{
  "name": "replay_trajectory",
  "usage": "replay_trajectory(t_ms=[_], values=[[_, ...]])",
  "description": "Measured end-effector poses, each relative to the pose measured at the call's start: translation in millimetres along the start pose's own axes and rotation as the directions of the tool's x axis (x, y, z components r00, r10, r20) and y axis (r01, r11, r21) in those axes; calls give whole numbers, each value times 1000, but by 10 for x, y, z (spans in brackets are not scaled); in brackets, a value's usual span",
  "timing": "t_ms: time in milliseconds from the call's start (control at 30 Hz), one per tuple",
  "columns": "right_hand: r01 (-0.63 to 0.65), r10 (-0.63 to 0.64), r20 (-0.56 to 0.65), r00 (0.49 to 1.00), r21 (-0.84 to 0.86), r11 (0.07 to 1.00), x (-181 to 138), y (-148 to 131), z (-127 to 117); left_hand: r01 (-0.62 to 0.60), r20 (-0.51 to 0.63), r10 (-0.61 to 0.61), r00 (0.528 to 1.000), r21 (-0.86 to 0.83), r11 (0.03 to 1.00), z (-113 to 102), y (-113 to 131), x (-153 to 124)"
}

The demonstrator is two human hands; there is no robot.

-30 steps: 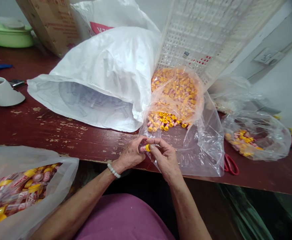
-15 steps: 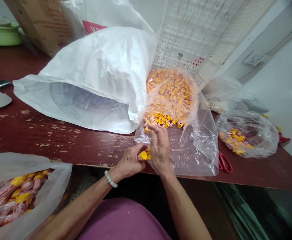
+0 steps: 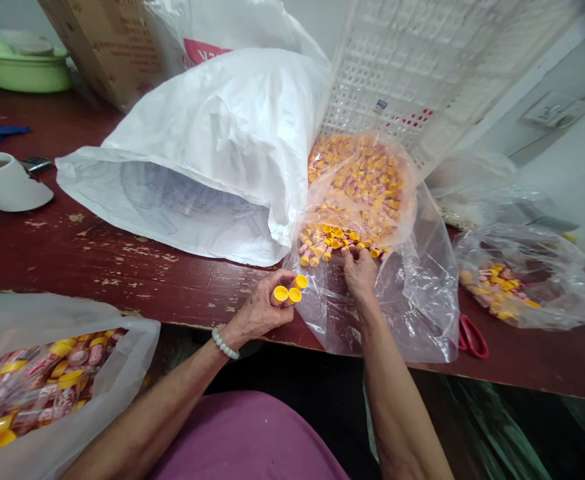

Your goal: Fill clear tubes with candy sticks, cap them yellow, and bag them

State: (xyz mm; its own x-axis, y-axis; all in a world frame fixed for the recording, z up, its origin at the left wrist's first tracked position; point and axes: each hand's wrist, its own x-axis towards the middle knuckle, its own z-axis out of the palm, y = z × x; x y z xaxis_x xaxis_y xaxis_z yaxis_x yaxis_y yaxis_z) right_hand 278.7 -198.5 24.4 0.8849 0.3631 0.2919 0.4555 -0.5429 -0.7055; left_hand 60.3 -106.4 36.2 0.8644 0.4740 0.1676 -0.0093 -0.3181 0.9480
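Observation:
My left hand (image 3: 259,311) is closed round two small yellow-capped tubes (image 3: 288,291) at the table's near edge. My right hand (image 3: 359,270) reaches into a clear plastic bag (image 3: 412,293) and its fingertips pinch at the heap of yellow-capped tubes (image 3: 357,193) inside. A bead bracelet (image 3: 223,343) is on my left wrist.
A big white woven sack (image 3: 212,147) lies open on the dark red table (image 3: 72,253). A white lattice crate (image 3: 422,60) leans behind the heap. Other bags of tubes sit at right (image 3: 522,280) and lower left (image 3: 37,387). Red scissors (image 3: 472,335), a white cup (image 3: 2,181), a green basin (image 3: 22,67).
My right hand left the tubes in my left hand and moved forward into the clear bag to the heap. My left hand now shows two yellow caps.

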Motion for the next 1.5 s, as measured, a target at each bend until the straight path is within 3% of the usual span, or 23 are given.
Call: replay_trajectory(t_ms=[100, 167, 233, 333, 433, 600, 733, 800, 900, 967, 1033, 1133, 1200, 1400, 1500], values=[[23, -32, 72, 997, 127, 992, -280, -287, -304, -10, 41, 9, 999, 25, 1000, -5, 27, -8], [120, -189, 195, 963, 318, 940, -527, -525, -482, -46, 71, 39, 997, 97, 994, 12, 68, -14], [287, -377, 200, 905, 369, 884, -743, -724, -588, -89, 97, 71, 993, 193, 977, 44, 119, -22], [545, -602, 168, 780, 289, 787, -907, -858, -622, -140, 103, 114, 988, 290, 947, 91, 170, -41], [656, -691, 161, 705, 223, 721, -913, -843, -611, -170, 82, 153, 985, 299, 939, 93, 187, -58], [623, -655, 88, 750, 240, 745, -885, -795, -587, -120, 122, 100, 988, 169, 978, 123, 244, -74], [594, -607, -17, 795, 223, 773, -906, -820, -465, 117, 179, -81, 980, -198, 973, 359, 258, -77], [558, -574, 17, 819, 208, 803, -902, -839, -402, 146, 172, -100, 980, -279, 949, 455, 235, -58], [466, -495, 93, 864, 227, 855, -860, -840, -352, 47, 107, -27, 994, -191, 981, 451, 190, -7], [340, -389, 104, 915, 319, 885, -816, -817, -339, 12, 108, 0, 994, -107, 994, 388, 171, 19], [177, -268, 141, 953, 459, 871, -781, -780, -333, 0, 133, 6, 991, -46, 999, 339, 164, 24], [22, -193, 228, 954, 589, 808, -772, -718, -346, 2, 121, -2, 993, -1, 1000, 339, 155, 6], [58, -253, 260, 932, 581, 812, -791, -678, -382, 10, 102, -10, 995, 0, 1000, 364, 142, -3], [405, -548, 244, 800, 455, 793, -847, -595, -502, -46, 59, 50, 997, -66, 997, 339, 120, 43], [384, -515, 196, 834, 463, 798, -850, -571, -492, -53, 75, 58, 995, -64, 997, 306, 126, 48]])
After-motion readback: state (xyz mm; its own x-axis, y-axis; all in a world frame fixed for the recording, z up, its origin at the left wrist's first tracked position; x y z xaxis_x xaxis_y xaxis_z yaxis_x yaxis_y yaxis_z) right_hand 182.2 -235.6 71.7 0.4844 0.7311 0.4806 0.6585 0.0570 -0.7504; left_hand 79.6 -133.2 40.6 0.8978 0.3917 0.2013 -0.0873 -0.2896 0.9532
